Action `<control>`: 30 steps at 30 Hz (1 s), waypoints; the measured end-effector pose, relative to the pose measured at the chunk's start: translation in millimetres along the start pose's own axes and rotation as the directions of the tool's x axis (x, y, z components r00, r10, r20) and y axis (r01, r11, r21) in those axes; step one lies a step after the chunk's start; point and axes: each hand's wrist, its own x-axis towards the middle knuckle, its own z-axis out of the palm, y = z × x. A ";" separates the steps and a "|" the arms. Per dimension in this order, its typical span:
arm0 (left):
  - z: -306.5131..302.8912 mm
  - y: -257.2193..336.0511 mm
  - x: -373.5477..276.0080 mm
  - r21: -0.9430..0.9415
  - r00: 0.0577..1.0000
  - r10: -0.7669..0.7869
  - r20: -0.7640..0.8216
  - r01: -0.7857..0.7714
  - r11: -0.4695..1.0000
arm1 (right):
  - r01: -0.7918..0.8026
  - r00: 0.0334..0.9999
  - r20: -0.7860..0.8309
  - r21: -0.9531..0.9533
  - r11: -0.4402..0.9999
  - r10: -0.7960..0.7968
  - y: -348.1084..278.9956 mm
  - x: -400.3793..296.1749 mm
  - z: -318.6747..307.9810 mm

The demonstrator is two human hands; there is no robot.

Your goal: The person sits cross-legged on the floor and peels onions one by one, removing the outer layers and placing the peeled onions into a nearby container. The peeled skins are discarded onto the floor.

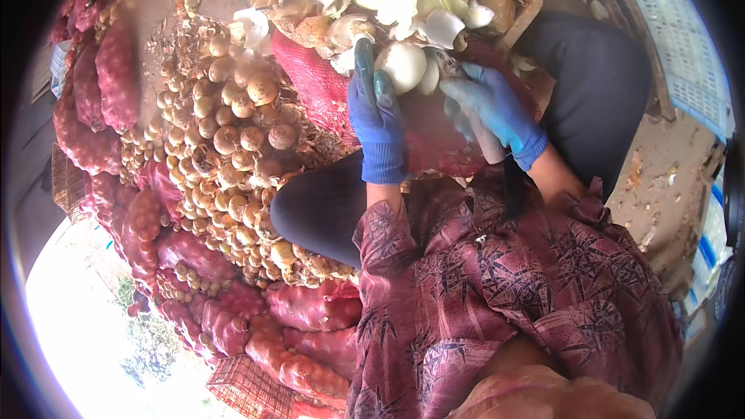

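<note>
My left hand (377, 107), in a blue glove, grips a peeled white onion (401, 67) between its thumb and fingers. Beside the onion, a loose white onion layer (429, 77) curls away towards my other hand. My right hand (495, 102), gloved in blue too, is closed around the pale handle of a small knife (488, 142). The knife's dark, dirty-looking blade end is near the onion and partly hidden by my fingers. Just beyond both hands, white and brown onion peels (396, 6) are heaped up. Red mesh (314, 81) lies under and beside my hands.
To the left spreads a large pile of unpeeled onions (238, 145). Filled red mesh sacks (314, 305) line its outer side. A tan container rim (532, 3) borders the peels. Blue-and-white crates (678, 41) stand at right; a red crate (250, 387) is at lower left.
</note>
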 end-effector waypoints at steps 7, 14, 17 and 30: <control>-5.9 -12.6 -7.0 0.198 0.994 -0.025 -0.106 0.046 0.979 | 0.000 0.998 0.057 0.117 0.993 -0.007 -4.0 0.1 -4.9; -9.1 -49.8 -6.1 0.282 0.932 -0.206 -0.299 0.292 0.914 | 0.005 0.997 0.078 0.206 0.979 -0.021 6.4 18.7 -4.5; -4.0 -41.6 1.1 0.372 0.934 -0.184 -0.307 0.296 0.880 | 0.052 0.989 0.120 0.235 0.971 -0.082 17.0 30.6 -13.7; 5.1 -17.5 -6.4 0.507 0.883 -0.212 -0.418 0.420 0.752 | 0.342 0.901 0.216 -0.887 0.310 -0.375 22.3 -57.3 -2.0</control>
